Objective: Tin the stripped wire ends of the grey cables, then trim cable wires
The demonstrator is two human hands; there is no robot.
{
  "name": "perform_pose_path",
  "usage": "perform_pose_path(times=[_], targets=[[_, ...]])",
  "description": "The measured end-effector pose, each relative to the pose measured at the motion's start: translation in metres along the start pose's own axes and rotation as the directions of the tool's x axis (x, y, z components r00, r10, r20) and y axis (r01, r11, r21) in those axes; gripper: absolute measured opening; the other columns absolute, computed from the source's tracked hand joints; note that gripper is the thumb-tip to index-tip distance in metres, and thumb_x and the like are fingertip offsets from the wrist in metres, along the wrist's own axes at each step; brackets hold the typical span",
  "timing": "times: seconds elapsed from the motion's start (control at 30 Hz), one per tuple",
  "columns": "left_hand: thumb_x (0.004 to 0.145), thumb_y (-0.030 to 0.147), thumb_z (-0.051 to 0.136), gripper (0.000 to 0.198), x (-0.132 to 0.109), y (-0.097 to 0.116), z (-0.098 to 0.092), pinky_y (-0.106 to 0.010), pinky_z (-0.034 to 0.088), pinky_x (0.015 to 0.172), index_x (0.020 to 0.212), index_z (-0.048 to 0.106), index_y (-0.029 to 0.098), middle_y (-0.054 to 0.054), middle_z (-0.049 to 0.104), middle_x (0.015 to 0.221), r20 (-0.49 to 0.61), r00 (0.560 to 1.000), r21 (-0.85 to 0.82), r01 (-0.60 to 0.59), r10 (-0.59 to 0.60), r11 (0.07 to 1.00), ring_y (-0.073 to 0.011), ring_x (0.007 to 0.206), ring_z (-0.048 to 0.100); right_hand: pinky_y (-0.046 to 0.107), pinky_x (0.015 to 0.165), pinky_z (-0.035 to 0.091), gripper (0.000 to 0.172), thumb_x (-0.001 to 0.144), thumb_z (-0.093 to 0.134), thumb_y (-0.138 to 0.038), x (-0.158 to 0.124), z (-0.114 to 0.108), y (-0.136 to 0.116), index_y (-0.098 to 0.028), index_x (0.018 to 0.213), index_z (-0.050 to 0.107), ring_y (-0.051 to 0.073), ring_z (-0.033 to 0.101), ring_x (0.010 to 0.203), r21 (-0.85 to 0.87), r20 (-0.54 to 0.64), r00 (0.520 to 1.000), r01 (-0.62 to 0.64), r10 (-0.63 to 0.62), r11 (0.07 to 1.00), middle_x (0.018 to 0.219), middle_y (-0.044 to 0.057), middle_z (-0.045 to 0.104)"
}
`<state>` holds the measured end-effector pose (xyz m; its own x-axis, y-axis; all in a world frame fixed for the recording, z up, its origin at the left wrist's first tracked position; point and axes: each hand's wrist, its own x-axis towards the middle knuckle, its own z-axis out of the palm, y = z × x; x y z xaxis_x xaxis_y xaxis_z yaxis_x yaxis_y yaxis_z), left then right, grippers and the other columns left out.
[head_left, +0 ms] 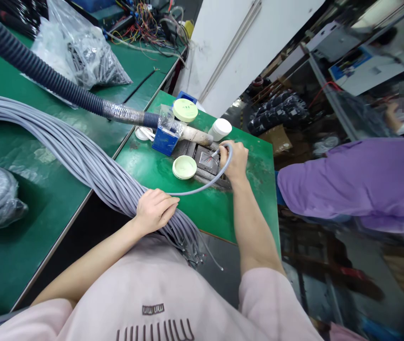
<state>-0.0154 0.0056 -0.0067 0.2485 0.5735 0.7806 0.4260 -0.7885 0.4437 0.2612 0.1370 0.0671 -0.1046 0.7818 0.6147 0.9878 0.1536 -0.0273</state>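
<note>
In my right hand (236,161) is one grey cable (207,186), pinched near its end and bent in a loop. Its bared thin wires (212,157) point at the shiny square top of a dark solder pot (206,161). My left hand (156,210) lies closed over a thick bundle of grey cables (99,173) at the table edge, where the held cable comes out beside my fingers. Stripped ends of the bundle hang down in front of me. An open pale-green round tub (184,167) stands left of the pot.
A corrugated dark hose (46,73) with a pale nozzle (197,135) reaches over the pot, resting on a blue block (165,140). Behind are a white jar (220,129) and a pale-green lid (185,110). A person in purple (361,184) is at the right.
</note>
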Motion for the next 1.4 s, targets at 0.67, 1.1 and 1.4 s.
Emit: perform_pose_path(times=[0.67,1.1,1.4], targets=[[0.088,0.040,0.058,0.028,0.023,0.034,-0.019,-0.026,0.045,0.061,0.089,0.074,0.017,-0.005,0.070,0.068,0.391,0.835,-0.712,0.540,-0.387,0.449,-0.0129,0.062,0.058,0.048,0.088,0.054,0.037,0.085,0.061,-0.014,-0.104,-0.123,-0.084,-0.037,0.113,0.063,0.023,0.063,0.106,0.394,-0.241,0.861,0.509,-0.448,0.765,0.112,-0.001,0.071],[0.075,0.061,0.064,0.051,0.033,0.071,-0.009,-0.022,0.028,0.046,0.060,0.064,0.012,0.000,0.054,0.051,0.620,0.654,-0.724,0.690,-0.434,0.004,-0.0054,0.045,0.039,0.051,0.087,0.056,0.034,0.085,0.058,-0.012,-0.173,-0.111,-0.093,-0.029,0.115,0.063,0.024,0.061,0.113,0.455,-0.277,0.853,0.521,-0.441,0.722,0.109,0.004,0.073],[0.076,0.060,0.063,0.053,0.031,0.074,-0.007,-0.023,0.029,0.048,0.052,0.058,0.013,-0.001,0.058,0.055,0.576,0.653,-0.730,0.682,-0.492,0.049,-0.0056,0.048,0.039,0.053,0.088,0.053,0.036,0.088,0.054,-0.010,-0.178,-0.104,-0.101,-0.020,0.122,0.060,0.027,0.060,0.113,0.524,-0.323,0.867,0.498,-0.380,0.690,0.114,0.011,0.070]])
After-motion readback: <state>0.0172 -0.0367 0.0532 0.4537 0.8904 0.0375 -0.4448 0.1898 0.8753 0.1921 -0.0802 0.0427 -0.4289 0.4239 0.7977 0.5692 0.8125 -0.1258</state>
